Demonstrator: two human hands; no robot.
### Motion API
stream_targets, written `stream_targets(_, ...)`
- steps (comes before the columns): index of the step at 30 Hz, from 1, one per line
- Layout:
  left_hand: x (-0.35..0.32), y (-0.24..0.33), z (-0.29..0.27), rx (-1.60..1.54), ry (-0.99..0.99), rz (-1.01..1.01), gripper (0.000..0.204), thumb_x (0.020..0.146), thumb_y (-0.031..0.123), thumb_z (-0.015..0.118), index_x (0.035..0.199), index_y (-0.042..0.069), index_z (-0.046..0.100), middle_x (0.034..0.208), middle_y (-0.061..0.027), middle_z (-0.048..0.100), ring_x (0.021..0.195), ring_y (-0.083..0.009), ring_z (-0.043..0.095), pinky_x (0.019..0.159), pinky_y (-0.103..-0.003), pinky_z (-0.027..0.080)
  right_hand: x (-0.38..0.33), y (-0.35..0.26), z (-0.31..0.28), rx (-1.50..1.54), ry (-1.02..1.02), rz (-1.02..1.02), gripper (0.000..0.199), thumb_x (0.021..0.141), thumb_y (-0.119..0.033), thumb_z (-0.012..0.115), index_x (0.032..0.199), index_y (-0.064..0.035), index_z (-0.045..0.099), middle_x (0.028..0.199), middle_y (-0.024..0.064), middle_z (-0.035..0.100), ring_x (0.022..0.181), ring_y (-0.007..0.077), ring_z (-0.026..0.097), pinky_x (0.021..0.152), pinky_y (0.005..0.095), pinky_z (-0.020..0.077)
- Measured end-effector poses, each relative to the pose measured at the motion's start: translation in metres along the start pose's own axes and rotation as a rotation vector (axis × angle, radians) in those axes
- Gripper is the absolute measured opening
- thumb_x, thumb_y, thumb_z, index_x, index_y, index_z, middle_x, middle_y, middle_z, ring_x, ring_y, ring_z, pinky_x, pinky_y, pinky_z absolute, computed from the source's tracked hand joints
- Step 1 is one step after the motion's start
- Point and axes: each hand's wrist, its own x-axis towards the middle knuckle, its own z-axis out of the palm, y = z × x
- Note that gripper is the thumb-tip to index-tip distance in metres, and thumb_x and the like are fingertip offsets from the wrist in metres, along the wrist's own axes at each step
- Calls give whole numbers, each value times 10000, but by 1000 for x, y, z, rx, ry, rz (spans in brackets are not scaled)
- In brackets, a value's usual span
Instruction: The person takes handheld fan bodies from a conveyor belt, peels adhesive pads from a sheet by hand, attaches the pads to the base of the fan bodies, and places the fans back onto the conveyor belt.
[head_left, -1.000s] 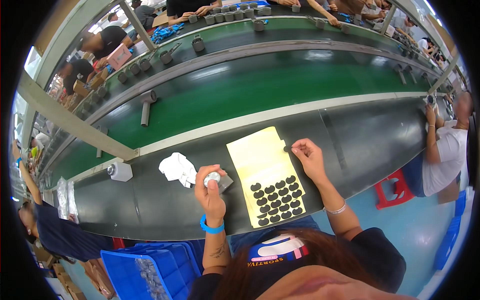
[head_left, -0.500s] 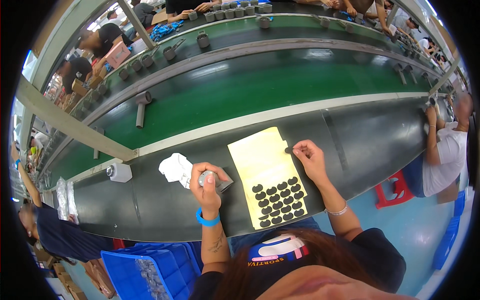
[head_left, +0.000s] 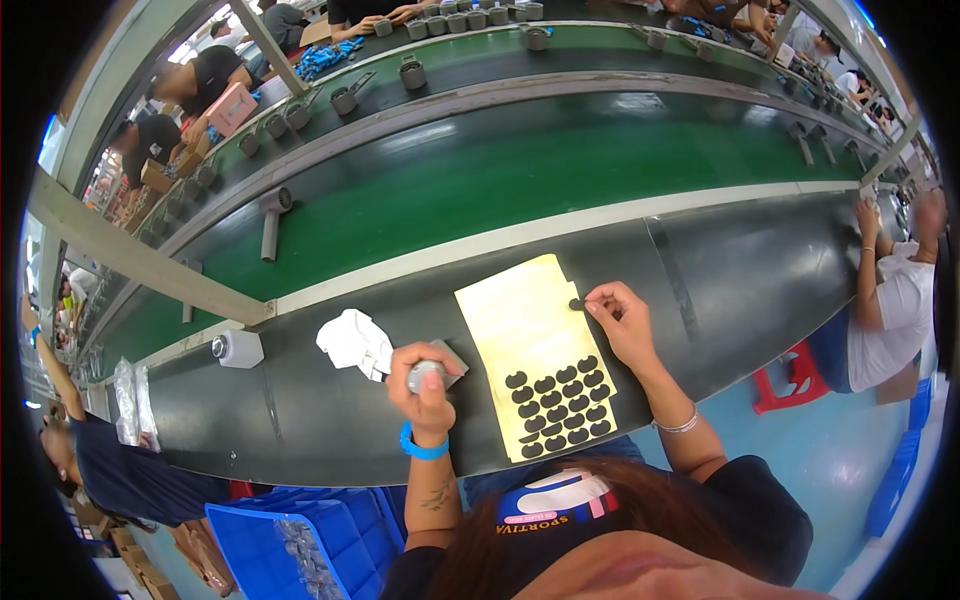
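Observation:
My left hand (head_left: 420, 390) is closed around a grey part with a rounded end (head_left: 428, 374), whose flatter portion sticks out past the fingers toward the right. My right hand (head_left: 625, 322) pinches a small black sticker (head_left: 577, 304) between thumb and fingertips, at the right edge of a yellow backing sheet (head_left: 515, 305). Several rows of black notched round stickers (head_left: 556, 412) cover the near half of that sheet; its far half is bare. Left of my left hand, a crumpled white cloth (head_left: 352, 342) lies on the dark worktable (head_left: 720, 300).
A white bottle (head_left: 240, 348) stands farther left, near a metal post (head_left: 150, 245). Beyond the table edge, a green conveyor (head_left: 450, 185) carries a grey hair-dryer-shaped body (head_left: 271, 225). Blue crates (head_left: 300, 535) sit below left; a red stool (head_left: 790, 380) and a co-worker (head_left: 880, 300) are at right.
My left hand has turned the grey part and shifted slightly right and nearer. The right hand stays almost still with its sticker. On the green conveyor the grey body has slid a little left.

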Motion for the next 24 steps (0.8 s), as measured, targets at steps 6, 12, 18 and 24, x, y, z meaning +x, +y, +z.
stream_targets(6,-5,-9,3,152,-213,155,262,894,253,519,892,-9,518,628,-89,586,534,-130,509,501,-249,393,1,-1,1,-12,4,-6,74,825,-13,659,892,-3,630,808,13,610,680,59,525,632,196,425)
stream_targets(12,-5,-8,4,171,-221,173,268,897,265,519,891,-3,515,623,-89,581,528,-128,504,496,-247,391,0,-2,0,-22,7,-14,75,820,-12,662,889,-7,633,800,13,610,675,61,526,627,199,426)
stream_targets(18,-6,-7,3,128,-202,126,291,902,291,525,890,0,515,623,-85,579,533,-127,513,499,-247,396,0,-1,0,-38,5,-17,75,817,-16,664,885,-7,633,797,14,609,678,65,529,630,203,428)
stream_targets(24,-4,-3,2,64,-154,42,295,904,293,508,890,-1,513,643,-80,580,550,-128,517,510,-246,398,0,-2,0,-38,4,-20,74,817,-21,665,884,-9,634,798,14,608,682,70,532,636,208,430)
